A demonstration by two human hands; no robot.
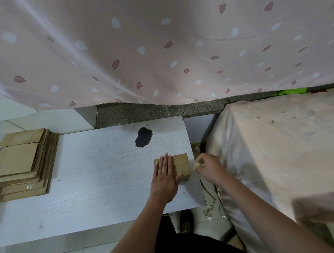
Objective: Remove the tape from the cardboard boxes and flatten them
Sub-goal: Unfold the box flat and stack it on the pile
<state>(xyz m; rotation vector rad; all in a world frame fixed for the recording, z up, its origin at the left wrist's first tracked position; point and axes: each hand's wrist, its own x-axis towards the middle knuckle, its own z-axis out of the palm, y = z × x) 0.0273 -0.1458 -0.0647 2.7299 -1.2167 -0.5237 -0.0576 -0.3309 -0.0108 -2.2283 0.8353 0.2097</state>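
Flattened stack (21, 161): a pile of flat cardboard pieces at the left edge of the table (92, 176), its lower layers stepping out toward the near side.

Table: a white board with a wood grain. A dark patch (143, 137) sits near its far edge. The wide stretch between the stack and the box is bare board.

Left hand (165, 176): lies flat on top of the box, fingers straight and together, pointing to the far edge; the thumb hooks over the box's near side. It presses down rather than curling round anything.

Box (180, 166): 1 small brown cardboard box, still standing in its boxed shape, close to the right edge of the table, with a seam running across its top. Only a thin strip of board shows between it and that edge.

Right hand (207, 167): held just past the table's right edge, apart from the box, fingers curled, thumb and fingertips pinching a small crumpled bit of clear tape (197, 164).

Right of the table: a narrow gap down to the floor, with scraps of tape lying there, then a big cloth-covered block (276, 141).

Far side: a pink patterned curtain (159, 51) hangs beyond the table.
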